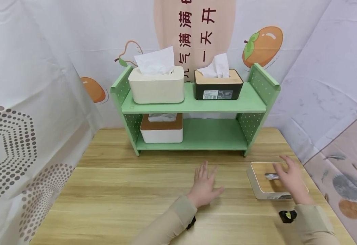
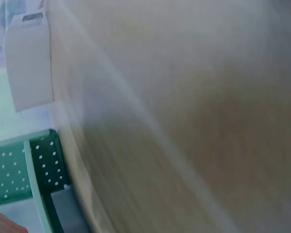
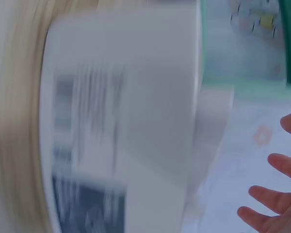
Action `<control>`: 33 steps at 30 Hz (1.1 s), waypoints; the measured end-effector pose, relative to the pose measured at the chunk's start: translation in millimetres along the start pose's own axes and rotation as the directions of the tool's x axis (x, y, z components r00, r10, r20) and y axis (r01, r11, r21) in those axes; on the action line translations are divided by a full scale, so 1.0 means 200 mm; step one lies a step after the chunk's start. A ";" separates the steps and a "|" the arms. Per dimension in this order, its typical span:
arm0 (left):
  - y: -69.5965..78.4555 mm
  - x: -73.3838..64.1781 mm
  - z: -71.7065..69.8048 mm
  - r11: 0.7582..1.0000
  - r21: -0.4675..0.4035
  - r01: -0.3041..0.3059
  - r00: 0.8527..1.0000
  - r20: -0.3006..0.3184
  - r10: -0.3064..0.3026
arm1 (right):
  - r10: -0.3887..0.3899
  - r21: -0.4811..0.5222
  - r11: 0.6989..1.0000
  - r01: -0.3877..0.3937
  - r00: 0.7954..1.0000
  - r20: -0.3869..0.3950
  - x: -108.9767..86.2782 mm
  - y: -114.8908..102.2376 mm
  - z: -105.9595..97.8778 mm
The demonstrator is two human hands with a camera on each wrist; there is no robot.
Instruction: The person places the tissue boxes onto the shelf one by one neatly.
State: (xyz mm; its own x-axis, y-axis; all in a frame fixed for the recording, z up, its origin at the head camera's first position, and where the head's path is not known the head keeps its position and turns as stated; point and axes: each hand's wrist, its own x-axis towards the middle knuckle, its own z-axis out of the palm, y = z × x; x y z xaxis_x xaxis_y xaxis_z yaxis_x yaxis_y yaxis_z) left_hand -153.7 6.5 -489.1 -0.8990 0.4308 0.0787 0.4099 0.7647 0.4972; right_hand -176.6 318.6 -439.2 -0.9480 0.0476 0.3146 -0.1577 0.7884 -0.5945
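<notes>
On the right of the table sits a white tissue box [image 1: 255, 182] with a wood-look lid [image 1: 262, 185] and a pale patch in its opening. My right hand [image 1: 291, 178] hovers over that lid, fingers spread. In the right wrist view, the box's labelled side [image 3: 155, 126] looms large and blurred, with the right fingertips [image 3: 264, 194] apart from it. My left hand [image 1: 203, 189] is over the middle of the table, its fingers spread and holding nothing. Only a bit of the left hand [image 2: 5, 223] shows in the left wrist view.
A green two-tier shelf [image 1: 193, 110] stands at the back. Its top carries a cream tissue box [image 1: 157, 88] and a black one with a wooden lid [image 1: 216, 88]. A white, brown-lidded tissue box [image 1: 163, 134] occupies the lower left. Printed cloth [image 1: 80, 30] hangs behind and beside the table.
</notes>
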 end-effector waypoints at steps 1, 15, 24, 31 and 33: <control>0.00 0.00 0.01 1.000 0.007 -0.007 1.000 -0.001 0.007 | 0.011 -0.026 1.000 -0.012 1.000 -0.016 0.00 0.04 -0.02; 0.06 0.02 0.07 0.997 0.048 -0.058 0.998 0.002 0.058 | 0.260 -0.166 0.963 -0.211 0.886 0.384 -0.01 0.35 -0.11; 0.06 0.03 0.08 0.996 0.044 -0.076 0.997 -0.011 0.077 | 0.240 -0.093 0.971 -0.221 0.877 0.416 -0.02 0.35 -0.09; 0.06 0.02 0.09 0.996 0.046 -0.073 0.997 -0.009 0.074 | 0.264 -0.131 0.964 -0.231 0.888 0.376 -0.05 0.34 -0.06; 0.06 0.02 0.09 0.996 0.045 -0.071 0.997 -0.008 0.072 | 0.276 -0.130 0.961 -0.244 0.881 0.384 -0.05 0.33 -0.05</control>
State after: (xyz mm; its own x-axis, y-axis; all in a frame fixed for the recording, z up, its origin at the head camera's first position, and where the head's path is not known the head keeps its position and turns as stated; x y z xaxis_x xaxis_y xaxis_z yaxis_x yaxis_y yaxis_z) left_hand -150.1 26.1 -497.7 -0.8684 0.4809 0.1208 0.4796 0.7528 0.4509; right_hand -175.1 375.9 -473.5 -0.9850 0.0241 -0.1707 0.1160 0.8255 -0.5524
